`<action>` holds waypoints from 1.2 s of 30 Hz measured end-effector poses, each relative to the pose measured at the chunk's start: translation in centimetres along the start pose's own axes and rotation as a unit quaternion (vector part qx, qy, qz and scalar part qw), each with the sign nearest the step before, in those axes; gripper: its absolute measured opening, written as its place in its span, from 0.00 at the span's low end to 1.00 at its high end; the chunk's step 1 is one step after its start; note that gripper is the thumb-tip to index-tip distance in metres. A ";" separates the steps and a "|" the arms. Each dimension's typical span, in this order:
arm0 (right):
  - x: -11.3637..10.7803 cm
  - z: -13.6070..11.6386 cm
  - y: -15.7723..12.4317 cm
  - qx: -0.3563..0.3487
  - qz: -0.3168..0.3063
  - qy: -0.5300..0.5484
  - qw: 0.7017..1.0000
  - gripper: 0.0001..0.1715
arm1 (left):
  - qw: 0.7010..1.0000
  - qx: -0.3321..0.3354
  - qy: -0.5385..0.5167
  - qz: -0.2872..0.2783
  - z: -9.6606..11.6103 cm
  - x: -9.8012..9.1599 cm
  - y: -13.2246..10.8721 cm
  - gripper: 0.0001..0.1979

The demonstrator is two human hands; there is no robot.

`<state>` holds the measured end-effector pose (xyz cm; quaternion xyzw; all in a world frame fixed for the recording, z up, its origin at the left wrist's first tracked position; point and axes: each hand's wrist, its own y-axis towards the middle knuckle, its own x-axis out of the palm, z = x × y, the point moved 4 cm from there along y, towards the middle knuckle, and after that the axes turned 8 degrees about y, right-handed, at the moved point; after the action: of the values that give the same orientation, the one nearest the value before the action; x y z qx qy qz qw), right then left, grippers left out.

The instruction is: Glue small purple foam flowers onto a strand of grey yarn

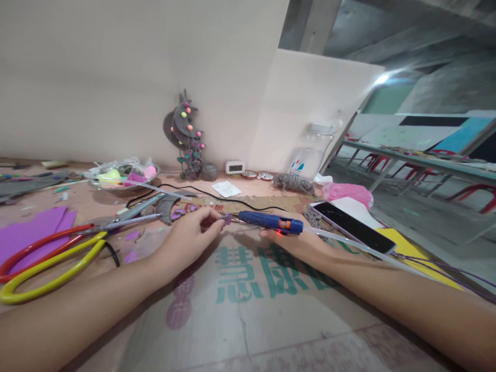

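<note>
Head: glue gun point(259, 220) gripped; dish point(110, 185) holds plastic bags point(134, 167).

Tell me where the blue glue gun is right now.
In the head view, the blue glue gun is just right of centre, held in the right hand over the printed cardboard and pointing toward the left hand.

White digital clock point(235, 167) at back of table, near pale wall point(217, 62). Clear water bottle point(308, 152) right of it. Pink plastic bag point(346, 194) behind phone point(353, 227), dark screen up. Background right: long table point(403, 156), red stools point(473, 194), bright light point(382, 78).
</note>
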<state>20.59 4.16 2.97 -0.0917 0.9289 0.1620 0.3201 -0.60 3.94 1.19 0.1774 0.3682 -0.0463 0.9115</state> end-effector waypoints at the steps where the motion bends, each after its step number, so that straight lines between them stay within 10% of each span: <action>1: 0.0 0.0 0.0 0.003 -0.005 0.003 1.000 0.13 | 1.000 -0.005 -0.003 0.001 0.0 -0.1 0.0 0.08; 14: -3.3 -0.1 4.8 0.043 -0.011 0.266 0.963 0.18 | 1.000 -0.002 -0.030 -0.002 -0.4 0.4 0.2 0.09; 25: -0.8 4.6 15.1 0.059 0.039 -0.061 0.996 0.17 | 1.000 0.004 -0.014 -0.007 -0.3 0.5 0.2 0.08; 36: -1.4 5.9 14.4 0.008 -0.027 -0.149 0.988 0.17 | 1.000 0.004 -0.016 -0.006 -0.1 0.5 0.2 0.09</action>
<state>21.05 19.74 2.94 -0.0890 0.8695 0.1576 0.4596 -0.24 4.14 0.83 0.1782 0.3542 -0.0556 0.9163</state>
